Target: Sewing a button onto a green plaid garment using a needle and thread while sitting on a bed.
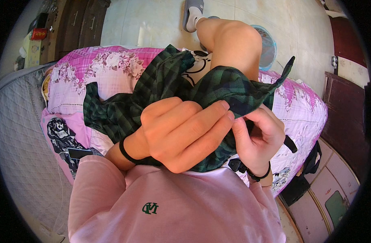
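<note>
A green and navy plaid garment lies across my lap and the bed in loose folds. My left hand is closed, its fingertips pinching the garment's edge in front of my chest. Close beside it, my right hand pinches the same edge between thumb and forefinger. The two sets of fingertips nearly touch. Whether something small sits between them is too fine to make out. A narrow strip of the cloth sticks up beyond my right hand, and dark fabric shows below that hand.
The bed has a pink floral cover. A phone with a white cable lies at my left, near a grey quilted mattress. Past my bare knee stands a blue-lined bin. A grey slipper is on the tiled floor; pink cabinets stand at right.
</note>
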The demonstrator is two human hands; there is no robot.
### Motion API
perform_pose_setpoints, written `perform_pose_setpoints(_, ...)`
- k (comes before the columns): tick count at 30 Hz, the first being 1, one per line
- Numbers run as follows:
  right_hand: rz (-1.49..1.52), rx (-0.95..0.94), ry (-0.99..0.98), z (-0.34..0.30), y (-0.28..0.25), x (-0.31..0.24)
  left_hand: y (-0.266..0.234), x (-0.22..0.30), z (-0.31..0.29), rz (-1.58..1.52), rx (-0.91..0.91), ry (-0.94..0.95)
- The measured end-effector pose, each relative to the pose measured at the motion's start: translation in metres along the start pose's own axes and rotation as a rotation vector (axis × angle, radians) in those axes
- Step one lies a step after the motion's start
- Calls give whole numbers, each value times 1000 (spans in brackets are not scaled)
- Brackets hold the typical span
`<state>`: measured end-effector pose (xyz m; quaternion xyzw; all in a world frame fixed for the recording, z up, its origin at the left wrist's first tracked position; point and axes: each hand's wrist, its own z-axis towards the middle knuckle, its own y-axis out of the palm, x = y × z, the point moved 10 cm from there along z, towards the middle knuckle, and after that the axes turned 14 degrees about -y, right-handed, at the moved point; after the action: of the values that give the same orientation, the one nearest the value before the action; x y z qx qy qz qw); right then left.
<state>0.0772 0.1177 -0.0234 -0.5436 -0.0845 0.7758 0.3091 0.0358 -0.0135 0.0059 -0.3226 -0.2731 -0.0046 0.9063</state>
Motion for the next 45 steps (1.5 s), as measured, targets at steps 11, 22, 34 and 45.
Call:
perform_pose_setpoints(11,162,61,124,-15,1,8,-1,-2,1,-49,-26,-16)
perform_pose_setpoints(22,-231,-203,-197,60,-17,-30,-2,-5,6,-11,-28,-14)
perform_pose_setpoints(34,331,36,-58,83,-20,39,14,-40,6,-179,-50,-263)
perform_pose_setpoints(45,993,489,465,27,-199,257,51,-95,-32,-827,-342,-1086)
